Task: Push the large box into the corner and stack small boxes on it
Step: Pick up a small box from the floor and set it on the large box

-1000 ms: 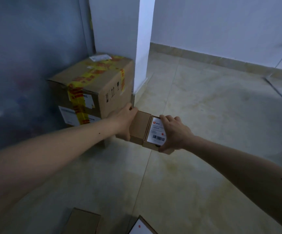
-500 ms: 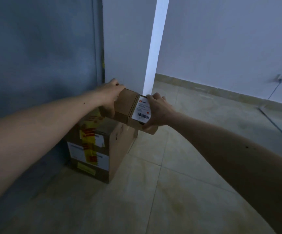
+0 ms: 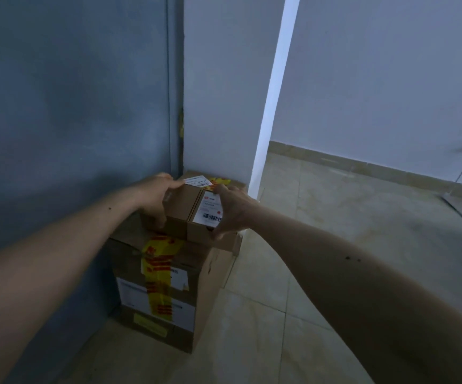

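Already the large box sat in the corner; my left hand and right hand clasped a small box on it, more presumably left to stack.

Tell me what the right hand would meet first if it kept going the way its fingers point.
The right hand points forward and left, gripping the small box. Past that, likely the white wall in the corner behind the large box; depth is uncertain.
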`<state>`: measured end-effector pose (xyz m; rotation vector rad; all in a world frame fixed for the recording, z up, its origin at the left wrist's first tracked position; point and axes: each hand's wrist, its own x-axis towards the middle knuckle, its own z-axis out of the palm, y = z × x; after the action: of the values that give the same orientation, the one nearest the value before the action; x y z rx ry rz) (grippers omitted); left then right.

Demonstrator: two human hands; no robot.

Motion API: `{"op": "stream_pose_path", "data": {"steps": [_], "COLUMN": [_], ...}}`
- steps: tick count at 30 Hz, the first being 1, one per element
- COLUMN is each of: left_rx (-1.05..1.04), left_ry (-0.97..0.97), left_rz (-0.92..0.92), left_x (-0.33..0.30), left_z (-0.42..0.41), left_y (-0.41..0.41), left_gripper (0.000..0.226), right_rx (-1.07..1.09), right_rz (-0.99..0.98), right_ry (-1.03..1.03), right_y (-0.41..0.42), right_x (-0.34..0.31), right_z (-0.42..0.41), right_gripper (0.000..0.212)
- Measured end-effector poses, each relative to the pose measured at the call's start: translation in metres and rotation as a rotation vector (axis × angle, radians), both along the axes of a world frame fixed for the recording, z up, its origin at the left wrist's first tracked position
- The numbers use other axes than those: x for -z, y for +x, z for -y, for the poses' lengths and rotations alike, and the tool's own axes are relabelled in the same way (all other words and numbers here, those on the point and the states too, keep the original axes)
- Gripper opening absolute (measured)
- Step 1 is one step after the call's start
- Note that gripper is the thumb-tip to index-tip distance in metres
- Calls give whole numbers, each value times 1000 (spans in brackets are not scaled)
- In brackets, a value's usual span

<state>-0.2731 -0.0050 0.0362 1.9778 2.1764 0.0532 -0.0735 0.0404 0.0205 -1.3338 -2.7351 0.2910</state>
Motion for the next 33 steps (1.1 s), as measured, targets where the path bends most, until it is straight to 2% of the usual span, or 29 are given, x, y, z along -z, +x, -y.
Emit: {"op": "stream_pose_path", "data": {"steps": [8, 12, 16, 25, 29, 33], "left_rx": [102, 149, 114, 71, 21, 15], "left_ry": [-30, 60, 106, -9, -43, 6], "left_rz": [13, -118, -198, -203, -196, -130], "left_x": [15, 30, 48, 42, 37, 33], "left_z": [-26, -43, -54, -60, -52, -36], "left_y": [-20, -27, -20, -12, 1, 17], "left_gripper": [86, 82, 79, 87, 86, 90], "right_rx": [-22, -42, -27, 6, 16, 20], "right_rz": [-3, 3, 21, 48, 102, 18], "right_ry": [-12, 51, 38, 11, 153, 197], "right_y": [-9, -22, -36, -41, -38, -28], "right_x": [12, 20, 35, 40, 42, 41], "right_z": [-30, -43, -55, -59, -50, -32], "right_gripper": [80, 68, 75, 78, 79, 87]}}
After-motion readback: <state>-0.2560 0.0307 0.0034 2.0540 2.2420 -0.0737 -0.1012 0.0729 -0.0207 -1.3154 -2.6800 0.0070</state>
